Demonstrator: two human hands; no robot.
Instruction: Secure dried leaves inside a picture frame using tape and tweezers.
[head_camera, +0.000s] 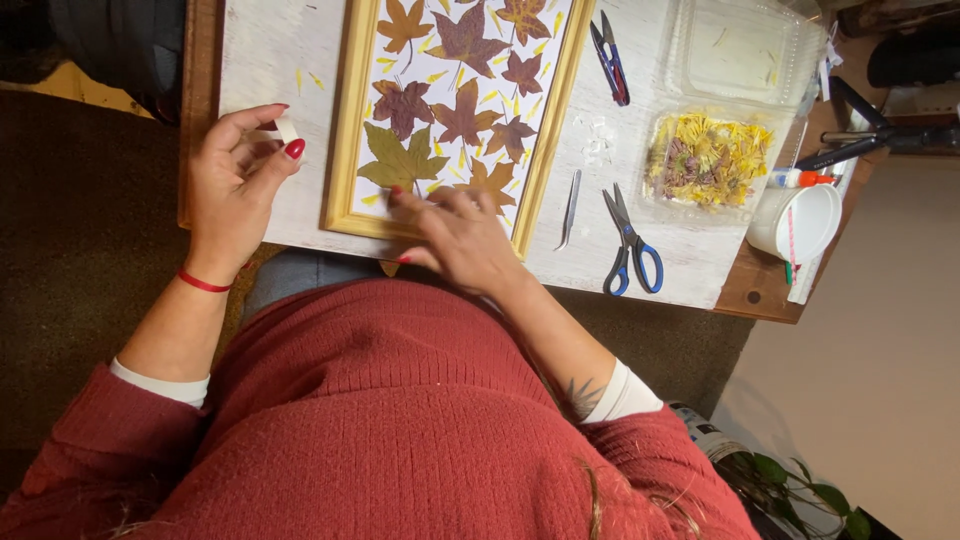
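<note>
A light wooden frame (350, 120) lies on a white board, filled with pressed maple leaves in red, orange and green and small yellow petals. My right hand (460, 235) rests flat on the frame's near edge, fingers spread over a green leaf (400, 160) and an orange leaf (490, 180). My left hand (238, 180) hovers left of the frame and pinches a small white object (287, 129) between thumb and fingers. Its nails are red and a red band circles the wrist.
Right of the frame lie metal tweezers (570, 208), blue-handled scissors (630, 245) and small dark snips (610, 62). A clear plastic box (708, 160) holds dried yellow flowers, its lid (740, 50) open behind. A white cup (800, 222) stands at the table's right edge.
</note>
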